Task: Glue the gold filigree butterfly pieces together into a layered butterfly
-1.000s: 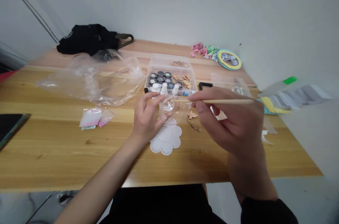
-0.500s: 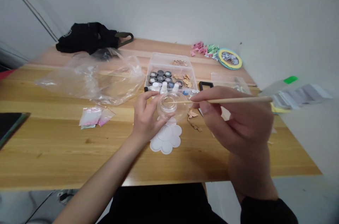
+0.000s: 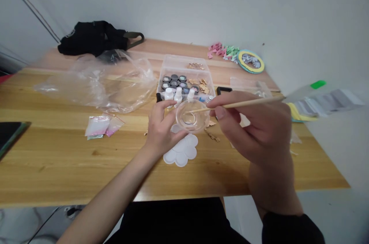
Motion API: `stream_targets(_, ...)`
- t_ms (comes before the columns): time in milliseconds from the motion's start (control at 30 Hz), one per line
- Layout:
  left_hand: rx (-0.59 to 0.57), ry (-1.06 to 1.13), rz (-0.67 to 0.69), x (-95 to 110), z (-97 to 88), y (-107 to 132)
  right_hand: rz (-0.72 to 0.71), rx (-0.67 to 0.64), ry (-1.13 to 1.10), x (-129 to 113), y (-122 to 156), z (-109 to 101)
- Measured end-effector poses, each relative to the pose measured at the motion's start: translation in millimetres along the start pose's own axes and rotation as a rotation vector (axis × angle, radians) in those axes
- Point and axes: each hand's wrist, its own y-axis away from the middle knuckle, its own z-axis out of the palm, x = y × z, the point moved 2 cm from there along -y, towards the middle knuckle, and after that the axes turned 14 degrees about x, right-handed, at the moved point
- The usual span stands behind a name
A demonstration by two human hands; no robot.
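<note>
My left hand (image 3: 162,128) is closed round a small clear round cup (image 3: 192,115), held tilted just above a white flower-shaped palette (image 3: 181,151) on the wooden table (image 3: 57,159). My right hand (image 3: 256,128) pinches a thin wooden stick (image 3: 245,103) whose tip reaches into the cup. Small gold paper butterflies (image 3: 212,135) lie on the table under the cup.
Behind my hands stands an open clear box (image 3: 184,80) with dark jars, white bottles and gold pieces. A crumpled clear plastic bag (image 3: 98,82), small pink sachets (image 3: 102,125), a black bag (image 3: 92,38), coloured paper bits by a round disc (image 3: 250,62) and paper sheets (image 3: 319,102) at the right edge.
The cup has tipped so its mouth faces me more, and the stick has tilted with its tip lower inside the cup. Both hands stay in nearly the same place.
</note>
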Motion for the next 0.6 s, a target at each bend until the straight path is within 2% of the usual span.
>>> stream_targets(167,-0.020,0.003,0.020,1.4,0.8,1.1,-0.013,0.030,0.060,-0.8,-1.9,-2.3)
stream_targets(433,-0.029,0.009,0.019,2.6,0.2,0.6,0.017,-0.083,0.048,-0.2,-2.5,3.2)
stream_targets(600,-0.018,0.006,0.026,2.3,0.9,1.6,0.010,-0.078,0.047,3.2,-1.3,5.4)
